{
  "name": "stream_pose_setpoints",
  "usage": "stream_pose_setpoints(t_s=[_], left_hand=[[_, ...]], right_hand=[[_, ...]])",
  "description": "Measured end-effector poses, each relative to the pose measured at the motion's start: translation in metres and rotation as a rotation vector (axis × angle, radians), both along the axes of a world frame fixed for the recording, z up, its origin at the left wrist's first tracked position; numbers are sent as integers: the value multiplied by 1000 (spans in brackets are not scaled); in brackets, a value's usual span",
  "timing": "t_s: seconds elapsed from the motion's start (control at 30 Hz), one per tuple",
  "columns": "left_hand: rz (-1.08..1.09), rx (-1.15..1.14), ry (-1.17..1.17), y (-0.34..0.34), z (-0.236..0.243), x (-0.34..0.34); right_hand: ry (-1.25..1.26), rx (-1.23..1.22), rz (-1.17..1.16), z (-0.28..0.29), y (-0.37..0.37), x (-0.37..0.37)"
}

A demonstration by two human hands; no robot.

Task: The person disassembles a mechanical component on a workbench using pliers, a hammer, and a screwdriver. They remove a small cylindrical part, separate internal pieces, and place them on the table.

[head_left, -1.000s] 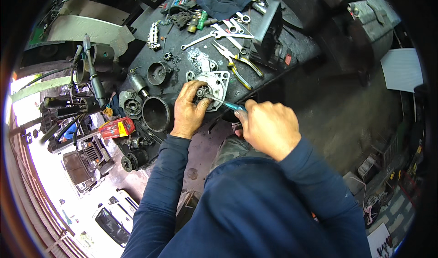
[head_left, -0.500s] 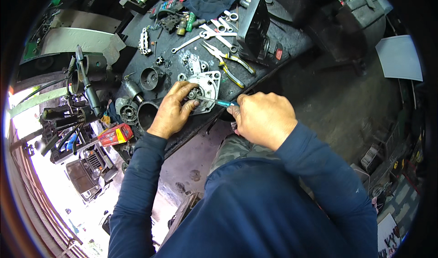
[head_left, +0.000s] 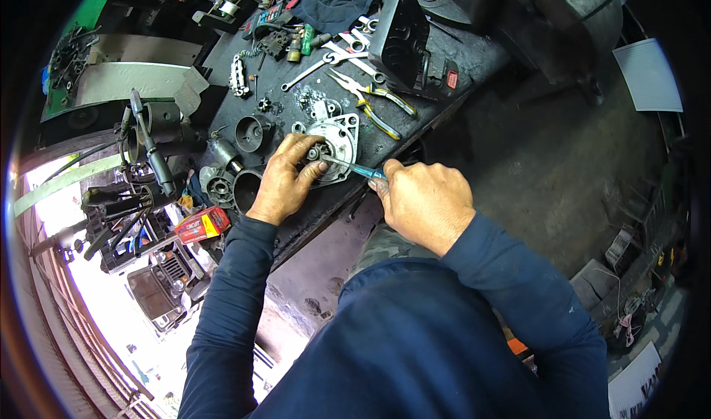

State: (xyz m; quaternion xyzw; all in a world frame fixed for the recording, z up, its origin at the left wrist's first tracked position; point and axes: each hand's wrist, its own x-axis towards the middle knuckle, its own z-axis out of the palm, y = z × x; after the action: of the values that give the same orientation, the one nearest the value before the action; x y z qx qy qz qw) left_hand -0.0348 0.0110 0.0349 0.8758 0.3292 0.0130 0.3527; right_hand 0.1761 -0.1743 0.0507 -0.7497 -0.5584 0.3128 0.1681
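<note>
The left hand (head_left: pixel 284 180) has angled outward since the earlier frame, thumb and fingers closed around the small gear (head_left: pixel 314 153) in the metal housing (head_left: pixel 344 139) on the tabletop (head_left: pixel 222 97), while the right hand (head_left: pixel 428 200) grips the screwdriver (head_left: pixel 360 169) slanting up-left toward it.

Left hand (head_left: pixel 284 182) and right hand (head_left: pixel 429 203) close, but apart

The left hand reaches forward, its back uppermost, fingers curled and thumb opposing them; the right hand is clenched in a fist, thumb along its left side; the left forearm (head_left: pixel 228 300) and right forearm (head_left: pixel 526 286), both sleeved in dark blue, slant inward from below.
</note>
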Motion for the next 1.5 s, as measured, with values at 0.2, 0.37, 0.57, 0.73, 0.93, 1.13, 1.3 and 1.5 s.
stream_pose_setpoints(t_s=[0.2,0.37,0.57,0.73,0.93,1.13,1.3,1.5], left_hand=[[-44,22,-62,-1,-2,4],[-44,66,-80,-1,0,3],[-33,33,-104,-2,-6,1],[-67,58,-83,-1,-2,1],[-17,44,-95,-6,-3,-5],[438,1,-162,-30,-31,-6],[465,-20,-369,-36,-42,-6],[308,57,-341,-31,-29,-12]], right_hand=[[4,-33,13,-6,1,9],[-78,57,68,-5,1,13],[-53,-19,47,-26,-2,9],[-103,25,54,-34,-8,5],[-95,47,45,-25,-8,3],[-90,20,56,-17,-6,3],[-129,0,82,-3,2,9],[-164,-22,136,10,15,20]])
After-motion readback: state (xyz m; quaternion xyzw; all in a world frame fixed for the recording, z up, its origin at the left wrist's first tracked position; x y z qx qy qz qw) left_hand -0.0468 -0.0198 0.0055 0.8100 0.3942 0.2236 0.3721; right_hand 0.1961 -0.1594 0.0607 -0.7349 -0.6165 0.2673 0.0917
